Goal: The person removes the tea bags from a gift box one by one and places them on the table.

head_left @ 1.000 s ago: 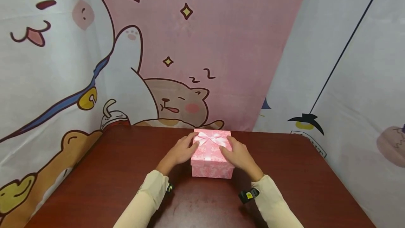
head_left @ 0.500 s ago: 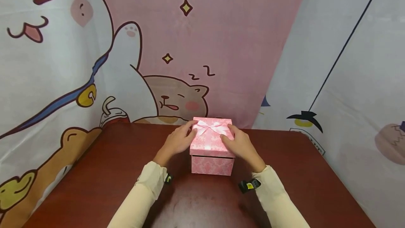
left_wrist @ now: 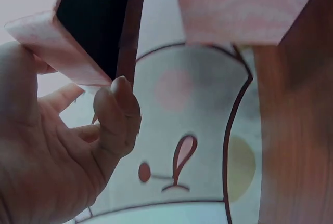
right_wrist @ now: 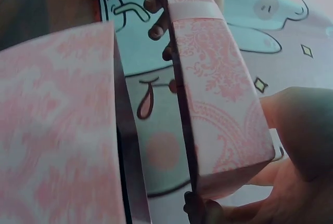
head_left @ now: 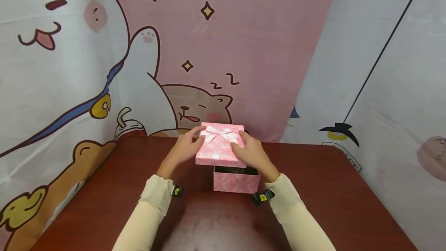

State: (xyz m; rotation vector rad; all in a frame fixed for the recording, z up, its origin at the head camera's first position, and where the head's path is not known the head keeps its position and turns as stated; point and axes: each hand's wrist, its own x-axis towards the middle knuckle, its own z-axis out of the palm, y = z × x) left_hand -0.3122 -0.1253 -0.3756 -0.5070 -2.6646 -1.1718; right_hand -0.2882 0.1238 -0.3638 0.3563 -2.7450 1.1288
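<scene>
A pink patterned box lid [head_left: 219, 146] with a ribbon bow on top is held in the air between both hands. My left hand [head_left: 184, 147] grips its left side, thumb on top; in the left wrist view the fingers [left_wrist: 114, 115] curl under the lid's rim. The lid's right side is gripped by my right hand [head_left: 251, 153], seen also in the right wrist view at the lid's end. Below and slightly right, the box base [head_left: 236, 182] stands on the table, its dark inside partly showing. Most of that inside is hidden by the lid.
The dark red-brown table [head_left: 313, 189] reaches out on both sides of the box. Behind it hangs a cartoon-printed cloth [head_left: 265, 69]. Each wrist carries a small black strap device [head_left: 263, 196].
The lid has come up off the base, first rising straight, then shifting left with both hands. The base has stayed on the table, and its dark inside now shows.
</scene>
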